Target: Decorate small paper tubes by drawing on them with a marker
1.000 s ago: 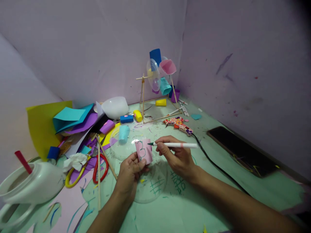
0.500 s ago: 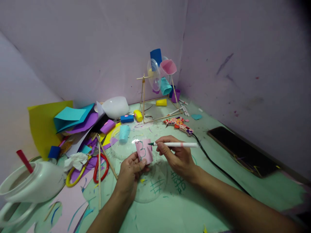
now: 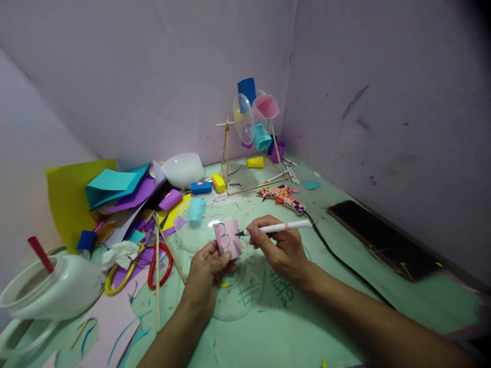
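Between the thumb and fingers of my left hand [image 3: 207, 273] is a small pink paper roll [image 3: 229, 239] with a green wavy line drawn on it. My right hand [image 3: 280, 250] pinches a white marker [image 3: 284, 226] with a dark green tip. That tip is at the right part of the pink paper; whether it touches I cannot tell. Below my hands lies a clear round plastic lid [image 3: 245, 306], and another clear lid [image 3: 180, 232] with a light blue paper roll [image 3: 197, 212] on it sits just behind.
At the back stands a stick frame [image 3: 227, 153] carrying a wheel of clear lids and paper cups. A patterned glue gun [image 3: 282, 197] with a black cord and a phone [image 3: 379, 237] lie right. Left are scissors [image 3: 159, 266], coloured paper [image 3: 76, 204] and a white pitcher [image 3: 72, 286].
The marker's tip has dropped slightly lower along the pink paper, and its back end has tilted up a little. My left hand keeps its place with the paper roll.
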Demonstrator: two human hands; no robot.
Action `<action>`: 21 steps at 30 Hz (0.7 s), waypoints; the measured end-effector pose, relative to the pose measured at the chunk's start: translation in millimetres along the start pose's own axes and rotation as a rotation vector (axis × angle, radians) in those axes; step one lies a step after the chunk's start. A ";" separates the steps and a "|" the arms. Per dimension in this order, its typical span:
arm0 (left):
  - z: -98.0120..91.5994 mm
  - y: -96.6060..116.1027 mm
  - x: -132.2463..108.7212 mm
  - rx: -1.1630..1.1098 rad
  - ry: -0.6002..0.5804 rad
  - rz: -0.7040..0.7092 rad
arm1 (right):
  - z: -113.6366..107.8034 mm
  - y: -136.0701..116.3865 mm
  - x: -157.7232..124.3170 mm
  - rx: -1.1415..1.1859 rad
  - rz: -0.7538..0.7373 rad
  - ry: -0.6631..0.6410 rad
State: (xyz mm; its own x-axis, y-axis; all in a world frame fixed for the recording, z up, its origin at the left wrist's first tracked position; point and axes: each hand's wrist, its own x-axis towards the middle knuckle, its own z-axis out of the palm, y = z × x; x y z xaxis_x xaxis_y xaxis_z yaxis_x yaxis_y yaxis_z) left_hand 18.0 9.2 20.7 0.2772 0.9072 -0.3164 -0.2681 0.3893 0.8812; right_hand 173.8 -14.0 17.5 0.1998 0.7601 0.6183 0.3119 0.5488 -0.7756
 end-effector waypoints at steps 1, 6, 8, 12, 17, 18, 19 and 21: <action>-0.3 -0.4 0.0 -0.005 0.000 0.002 | -0.4 -1.0 0.1 -0.011 -0.007 -0.003; -3.2 -3.7 1.1 -0.010 -0.013 0.008 | -0.7 -3.2 0.2 -0.029 -0.028 -0.009; -3.7 -4.1 1.3 -0.013 -0.015 0.012 | -0.4 -2.6 0.2 -0.021 -0.030 -0.010; -3.1 -2.9 0.8 -0.009 -0.012 0.008 | 0.1 -0.7 0.1 -0.017 -0.044 -0.013; -2.3 -2.3 -0.2 -0.002 -0.006 0.006 | 0.8 0.8 -0.5 -0.024 -0.061 -0.001; -2.2 -2.6 -0.3 0.003 -0.010 0.010 | 0.8 0.9 -0.6 -0.023 -0.055 0.000; -2.3 -3.2 -0.3 0.007 -0.015 0.012 | 0.8 0.9 -0.6 -0.020 -0.048 0.000; -2.8 -4.9 0.4 0.013 -0.018 0.016 | 0.5 0.4 -0.4 -0.015 -0.036 0.003</action>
State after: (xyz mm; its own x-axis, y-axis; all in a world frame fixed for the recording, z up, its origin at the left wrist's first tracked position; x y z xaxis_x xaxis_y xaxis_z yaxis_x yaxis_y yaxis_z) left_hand 16.8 8.1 15.2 0.2895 0.9101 -0.2964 -0.2609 0.3729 0.8904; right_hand 173.3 -13.9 16.8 0.1907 0.7393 0.6458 0.3330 0.5701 -0.7510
